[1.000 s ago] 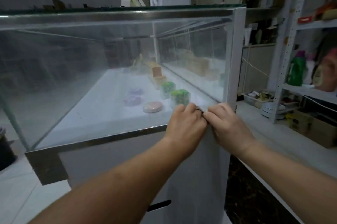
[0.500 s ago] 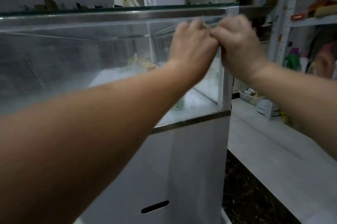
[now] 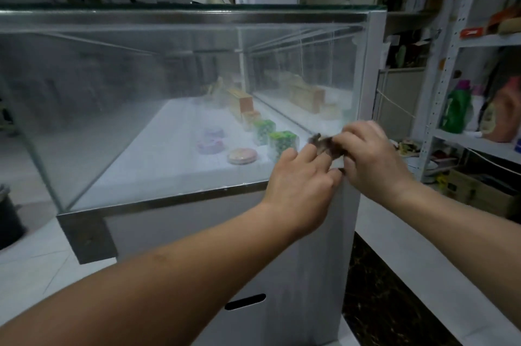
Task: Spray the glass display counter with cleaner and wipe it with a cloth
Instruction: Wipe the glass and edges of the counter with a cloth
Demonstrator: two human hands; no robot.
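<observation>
Glass counter (image 3: 98,86) (hazy) — right hand (image 3: 372,156) pinching dark cloth (image 3: 327,144), tiled floor (image 3: 33,261), shelves (image 3: 479,41).

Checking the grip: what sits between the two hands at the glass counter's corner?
A small dark crumpled cloth: the right hand grips it, the left hand touches it. Head view.

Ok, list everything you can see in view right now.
glass display counter with white base: one, clear and white, centre.
small dark cloth: one, brown-grey, at the counter's right corner, between the hands.
green patterned boxes: two, green, inside counter.
round tins: three, one pink and two purple, inside counter.
tan boxes: several, tan, inside, further back.
green plastic bottle: one, green, right shelf.
white metal shelving: one, white, right.
left hand: fingers touch cloth.
right hand: pinches cloth.
</observation>
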